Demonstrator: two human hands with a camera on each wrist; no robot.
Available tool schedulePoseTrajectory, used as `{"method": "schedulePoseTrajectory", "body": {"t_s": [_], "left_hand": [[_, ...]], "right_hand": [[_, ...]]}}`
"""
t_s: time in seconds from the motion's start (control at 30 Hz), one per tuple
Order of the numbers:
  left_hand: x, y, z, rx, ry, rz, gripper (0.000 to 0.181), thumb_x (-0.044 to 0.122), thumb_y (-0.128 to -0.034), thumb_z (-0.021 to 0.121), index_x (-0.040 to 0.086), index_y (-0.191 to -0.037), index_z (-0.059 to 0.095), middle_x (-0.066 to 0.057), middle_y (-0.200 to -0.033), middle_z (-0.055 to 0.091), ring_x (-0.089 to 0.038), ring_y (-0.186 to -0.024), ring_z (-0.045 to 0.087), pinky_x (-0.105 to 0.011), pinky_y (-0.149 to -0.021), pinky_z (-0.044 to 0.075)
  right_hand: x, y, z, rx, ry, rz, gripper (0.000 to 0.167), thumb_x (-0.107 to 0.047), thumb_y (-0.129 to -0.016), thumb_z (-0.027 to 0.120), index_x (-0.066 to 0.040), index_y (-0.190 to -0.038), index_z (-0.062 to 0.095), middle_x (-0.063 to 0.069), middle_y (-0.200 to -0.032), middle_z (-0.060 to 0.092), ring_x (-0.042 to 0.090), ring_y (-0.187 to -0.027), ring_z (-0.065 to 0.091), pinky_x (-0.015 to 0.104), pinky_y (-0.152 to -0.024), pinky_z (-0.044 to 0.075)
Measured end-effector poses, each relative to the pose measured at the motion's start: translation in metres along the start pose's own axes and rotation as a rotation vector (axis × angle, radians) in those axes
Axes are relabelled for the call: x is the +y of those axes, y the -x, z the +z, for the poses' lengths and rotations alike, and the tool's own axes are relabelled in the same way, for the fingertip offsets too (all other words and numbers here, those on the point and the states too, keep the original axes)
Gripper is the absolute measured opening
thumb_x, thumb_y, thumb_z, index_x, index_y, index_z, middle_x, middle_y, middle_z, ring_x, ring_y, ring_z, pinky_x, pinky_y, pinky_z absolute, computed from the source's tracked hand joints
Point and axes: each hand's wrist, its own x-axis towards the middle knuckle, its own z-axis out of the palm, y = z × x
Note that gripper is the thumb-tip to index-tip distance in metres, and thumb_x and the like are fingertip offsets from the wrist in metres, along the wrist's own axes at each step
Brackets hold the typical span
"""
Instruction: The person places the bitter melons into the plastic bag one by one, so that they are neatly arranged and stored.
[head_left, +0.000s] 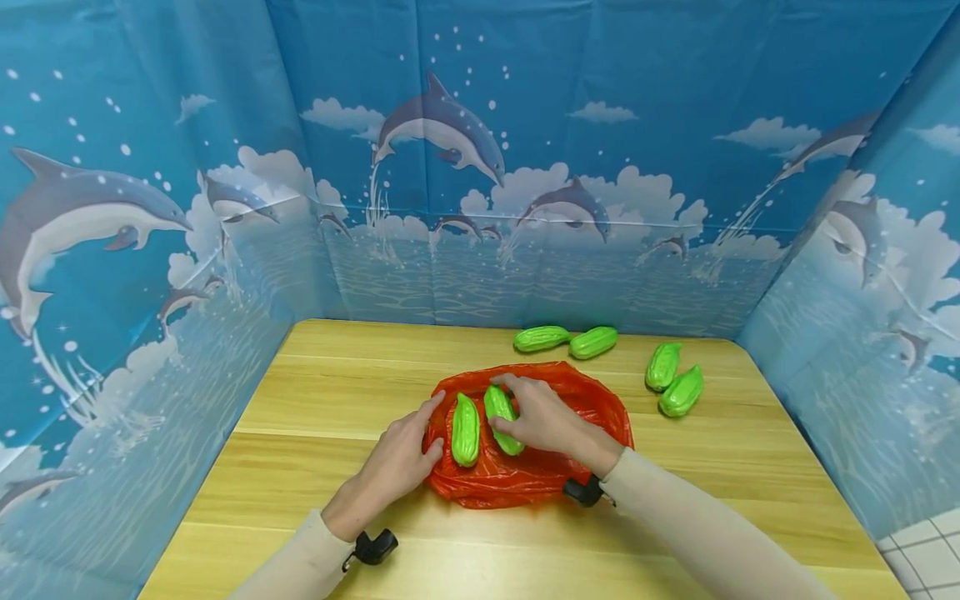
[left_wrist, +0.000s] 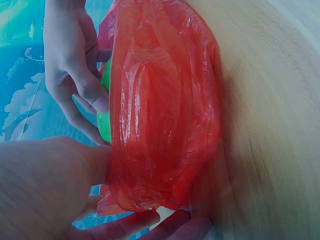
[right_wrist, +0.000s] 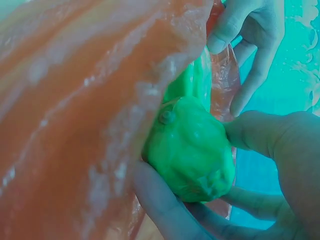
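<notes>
My right hand (head_left: 542, 414) holds a bright green bitter melon (head_left: 501, 421) inside the red plastic bag (head_left: 592, 400). In the right wrist view, thumb and fingers lie around this melon (right_wrist: 192, 150), its rounded end toward the camera. Just left of it, a second bitter melon (head_left: 465, 431) lies in the bag, apart from both hands. My left hand (head_left: 401, 454) is at the bag's left edge, its fingers fairly straight and spread, touching the plastic. The crumpled side of the bag (left_wrist: 160, 110) fills the middle of the left wrist view and hides part of the left hand.
Two bitter melons (head_left: 592, 342) lie end to end at the table's back edge. Another pair (head_left: 681, 392) lies side by side to the right of the bag. A dolphin-printed sheet (head_left: 480, 267) surrounds the wooden table (head_left: 337, 367) at the back and sides.
</notes>
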Motion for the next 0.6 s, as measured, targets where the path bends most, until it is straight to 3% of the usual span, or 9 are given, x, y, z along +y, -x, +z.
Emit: {"method": "schedulePoseTrajectory", "body": {"t_s": [0.17, 0.33, 0.43, 0.57, 0.6], "left_hand": [[-0.0005, 0.0004, 0.0, -0.002, 0.001, -0.003, 0.075, 0.006, -0.1077, 0.077, 0.004, -0.177, 0.047, -0.027, -0.158, 0.072, -0.041, -0.134, 0.079, -0.057, -0.112, 0.066], [-0.0006, 0.0005, 0.0002, -0.006, 0.001, -0.009, 0.075, 0.006, -0.1077, 0.077, 0.004, -0.177, 0.047, -0.025, -0.16, 0.071, -0.042, -0.138, 0.077, -0.058, -0.115, 0.065], [-0.0004, 0.0003, 0.0004, -0.006, 0.0, -0.014, 0.076, 0.006, -0.1073, 0.078, 0.005, -0.177, 0.048, -0.025, -0.161, 0.071, -0.043, -0.139, 0.077, -0.058, -0.115, 0.065], [-0.0002, 0.0, 0.0007, -0.008, 0.003, -0.018, 0.075, 0.006, -0.1074, 0.078, 0.005, -0.176, 0.048, -0.025, -0.162, 0.07, -0.042, -0.138, 0.077, -0.058, -0.115, 0.065], [-0.0001, 0.0, 0.0007, -0.01, 0.004, -0.018, 0.075, 0.007, -0.1076, 0.077, 0.004, -0.176, 0.048, -0.025, -0.162, 0.07, -0.042, -0.138, 0.077, -0.058, -0.115, 0.065]], "right_hand": [[-0.0005, -0.0013, 0.0039, -0.001, -0.022, 0.022, 0.068, -0.028, -0.106, 0.089, -0.002, -0.163, 0.063, 0.015, -0.128, 0.084, 0.018, -0.095, 0.078, 0.043, -0.088, 0.068], [-0.0004, -0.0004, 0.0074, -0.009, -0.057, 0.046, 0.068, -0.03, -0.106, 0.088, -0.001, -0.163, 0.063, 0.02, -0.138, 0.081, 0.028, -0.113, 0.083, 0.049, -0.1, 0.07], [-0.001, 0.001, 0.0084, -0.023, -0.086, 0.057, 0.069, -0.028, -0.107, 0.088, 0.0, -0.163, 0.062, 0.023, -0.142, 0.079, 0.025, -0.094, 0.086, 0.052, -0.104, 0.07], [-0.0019, 0.0025, 0.0096, -0.039, -0.109, 0.082, 0.069, -0.027, -0.108, 0.087, -0.001, -0.166, 0.06, 0.025, -0.145, 0.077, 0.017, -0.062, 0.077, 0.052, -0.107, 0.069], [-0.002, 0.0027, 0.01, -0.038, -0.106, 0.085, 0.069, -0.027, -0.108, 0.087, -0.001, -0.165, 0.06, 0.025, -0.145, 0.077, 0.015, -0.06, 0.076, 0.052, -0.107, 0.069]]}}
